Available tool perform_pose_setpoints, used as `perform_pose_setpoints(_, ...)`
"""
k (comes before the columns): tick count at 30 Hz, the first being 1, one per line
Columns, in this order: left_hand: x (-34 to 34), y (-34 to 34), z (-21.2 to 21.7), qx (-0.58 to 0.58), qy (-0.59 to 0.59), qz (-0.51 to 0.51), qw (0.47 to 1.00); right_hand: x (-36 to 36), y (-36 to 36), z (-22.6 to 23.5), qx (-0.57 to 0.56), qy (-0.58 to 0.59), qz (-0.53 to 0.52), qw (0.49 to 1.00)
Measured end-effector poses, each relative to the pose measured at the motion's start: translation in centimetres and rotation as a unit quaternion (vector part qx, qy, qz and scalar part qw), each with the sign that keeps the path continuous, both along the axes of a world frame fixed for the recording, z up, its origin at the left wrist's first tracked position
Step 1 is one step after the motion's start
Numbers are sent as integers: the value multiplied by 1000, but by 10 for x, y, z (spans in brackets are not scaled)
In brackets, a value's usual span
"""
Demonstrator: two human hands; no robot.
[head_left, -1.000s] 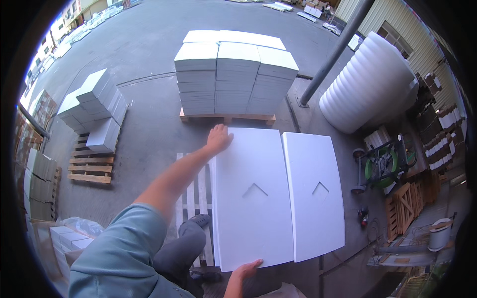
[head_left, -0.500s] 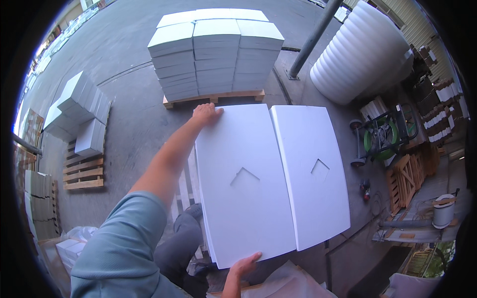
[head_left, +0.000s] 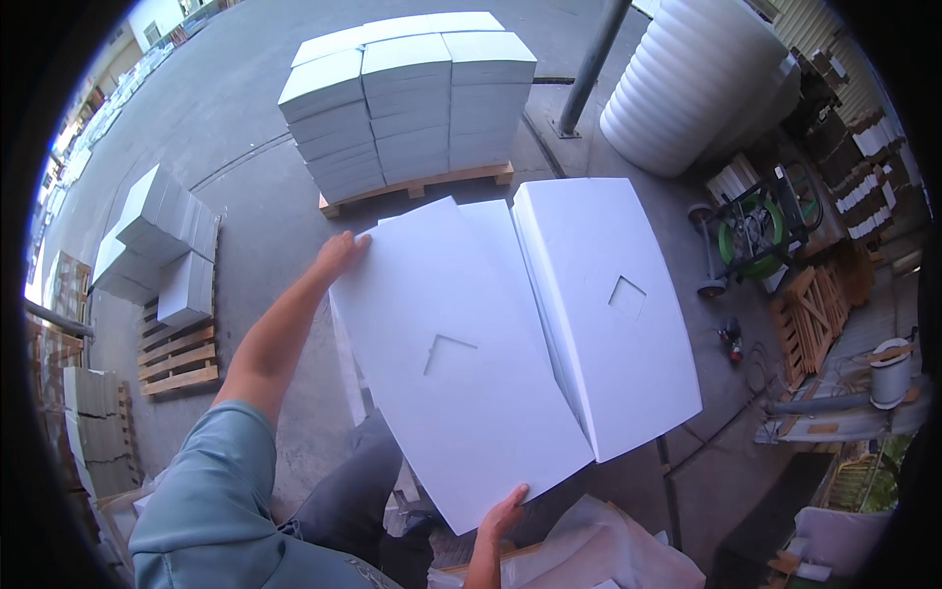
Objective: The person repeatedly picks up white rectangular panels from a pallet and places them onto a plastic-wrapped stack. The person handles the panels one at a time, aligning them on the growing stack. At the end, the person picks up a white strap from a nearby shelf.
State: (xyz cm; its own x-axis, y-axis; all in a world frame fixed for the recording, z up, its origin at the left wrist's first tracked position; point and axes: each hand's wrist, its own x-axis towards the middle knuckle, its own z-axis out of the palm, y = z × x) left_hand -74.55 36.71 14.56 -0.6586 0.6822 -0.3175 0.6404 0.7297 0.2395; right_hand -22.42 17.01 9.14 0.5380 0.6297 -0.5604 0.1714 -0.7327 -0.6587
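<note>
A flat white panel (head_left: 442,363) with a thin angular mark in its middle is between my hands, turned askew. My left hand (head_left: 342,255) is closed on its far left edge, fingers on top. My right hand (head_left: 504,512) grips the near edge close to the right corner, thumb on the upper face. Part of another white panel (head_left: 491,221) shows beneath it, square to the neighbouring stack. To the right, touching or nearly so, stands a taller stack of white panels (head_left: 613,314) with a similar mark on top. What supports the stacks is mostly hidden.
A wooden pallet (head_left: 422,187) ahead bears stacked white blocks (head_left: 407,108). Another pallet (head_left: 177,358) with white blocks stands left. Right are a grey post (head_left: 594,74), a large white foam roll (head_left: 687,93), and a wheeled machine with green parts (head_left: 756,236). Plastic sheeting (head_left: 599,545) lies near.
The held panel has turned counter-clockwise, its far end swinging left with my left hand and uncovering the panel beneath. My right hand keeps its grip on the near edge. The view has shifted slightly.
</note>
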Motion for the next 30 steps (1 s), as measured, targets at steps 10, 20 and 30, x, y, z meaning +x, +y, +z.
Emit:
perform_pose_setpoints(10, 1, -135, 14, -198, -3, 30, 980, 67, -16, -22, -7, -18, 103, 994)
perform_pose_setpoints(20, -29, -63, 1, -93, -366, 6, 926, 69, -26, -36, 51, 56, 39, 996)
perform_pose_setpoints(30, -18, -62, -1, -82, -334, 61, 937, 60, -1, -36, -9, 88, 36, 995)
